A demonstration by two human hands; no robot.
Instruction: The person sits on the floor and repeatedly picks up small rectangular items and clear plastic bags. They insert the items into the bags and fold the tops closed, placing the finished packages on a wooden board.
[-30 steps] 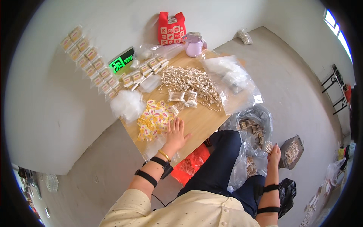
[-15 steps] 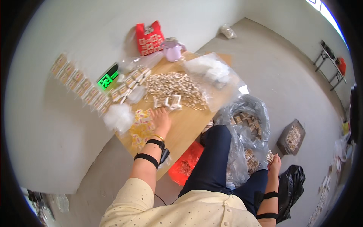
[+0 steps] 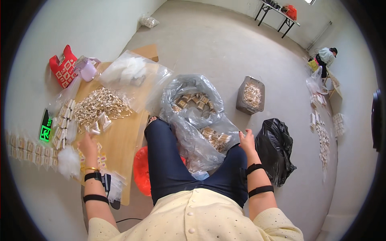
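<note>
My left hand (image 3: 88, 146) is over the wooden table at the left, its fingertips closed on the near edge of a small clear packet of cotton swabs (image 3: 93, 128); motion smears both a little. Beside that packet lies a second packet of swabs (image 3: 105, 121), against a large heap of loose cotton swabs (image 3: 98, 103). Under and beside my left wrist are yellow-and-white printed slips (image 3: 100, 158). My right hand (image 3: 247, 141) is raised above my right thigh, fingers apart and nothing in them. Close by it, loose swabs (image 3: 215, 138) fill the mouth of a clear plastic bag.
Rows of filled packets (image 3: 62, 124) line the table's left side near a green sign (image 3: 45, 128). A grey bag (image 3: 192, 84) holds packets in front of me. A grey bin of swabs (image 3: 252, 94) and a black bag (image 3: 275, 148) stand right. A person (image 3: 325, 58) bends far right.
My view has swung to the right. The bundle of swabs that was in my right hand is no longer there. My left hand has gone from the slips to the packet.
</note>
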